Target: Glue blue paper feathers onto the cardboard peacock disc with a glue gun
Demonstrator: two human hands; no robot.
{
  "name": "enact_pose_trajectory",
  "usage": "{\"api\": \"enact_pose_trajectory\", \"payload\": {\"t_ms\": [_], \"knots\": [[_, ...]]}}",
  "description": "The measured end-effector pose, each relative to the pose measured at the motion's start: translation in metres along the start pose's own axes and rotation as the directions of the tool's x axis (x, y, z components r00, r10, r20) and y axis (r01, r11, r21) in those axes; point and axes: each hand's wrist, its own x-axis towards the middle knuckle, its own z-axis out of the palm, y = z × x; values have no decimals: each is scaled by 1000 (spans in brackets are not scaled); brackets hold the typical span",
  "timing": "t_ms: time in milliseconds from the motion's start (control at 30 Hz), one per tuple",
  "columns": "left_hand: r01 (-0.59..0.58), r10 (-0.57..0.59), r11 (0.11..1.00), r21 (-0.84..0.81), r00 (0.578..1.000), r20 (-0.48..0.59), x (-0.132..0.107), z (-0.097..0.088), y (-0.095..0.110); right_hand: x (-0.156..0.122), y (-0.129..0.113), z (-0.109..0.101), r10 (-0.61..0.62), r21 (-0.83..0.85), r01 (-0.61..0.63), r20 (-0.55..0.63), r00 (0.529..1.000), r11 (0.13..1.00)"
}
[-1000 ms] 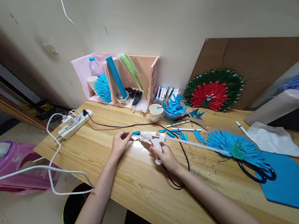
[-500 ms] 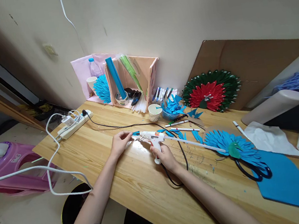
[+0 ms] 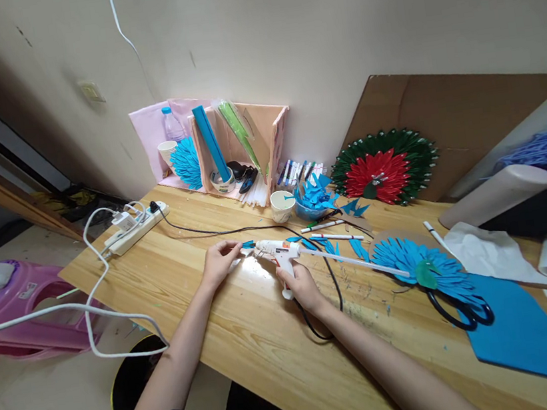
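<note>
A white hot glue gun (image 3: pixel 285 264) is gripped by my right hand (image 3: pixel 304 287), its nozzle turned left. A long clear glue stick (image 3: pixel 351 260) juts from its back end. My left hand (image 3: pixel 221 264) pinches a small blue foam petal (image 3: pixel 248 244) between thumb and fingers, right at the nozzle tip; whether the two touch I cannot tell. More loose blue petals (image 3: pixel 358 248) lie behind and to the right of the gun. On the right rests a layered blue petal flower (image 3: pixel 406 261) with a green centre piece.
Black-handled scissors (image 3: pixel 461 311) lie partly under the blue flower, beside a blue foam sheet (image 3: pixel 527 333). A paper cup (image 3: pixel 283 206) and a bowl of blue scraps (image 3: pixel 314 201) stand at the back. The gun's black cord (image 3: pixel 336 277) loops across the table to a power strip (image 3: pixel 138 229).
Both hands, the glue gun and the petal hold nearly the same position. The view has shifted very slightly.
</note>
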Motion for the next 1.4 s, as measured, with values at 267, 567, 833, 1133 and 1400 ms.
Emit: {"api": "enact_pose_trajectory", "payload": {"t_ms": [267, 567, 833, 1133, 1400], "knots": [[-5, 5, 1000, 20, 1000, -19, 1, -2, -2, 1, -1, 1, 38, -48, -40, -47, 998, 998], [-4, 9, 998, 62, 997, -83, 4, -4, -7, -1, -6, 1, 49, 24, -48, -32, 998, 999], [6, -4, 999, 35, 998, -57, 2, 0, -8, -4, -8, 1, 24, -17, -24, 11, 1000, 1000], [17, -17, 1000, -6, 999, -34, 1, 1, -4, -3, -6, 2, 0, 6, 0, -1, 1000, 1000], [29, -30, 999, -20, 999, -46, 0, 1, -1, -2, -9, 2, -2, 26, 2, -26, 1000, 1000]]}}
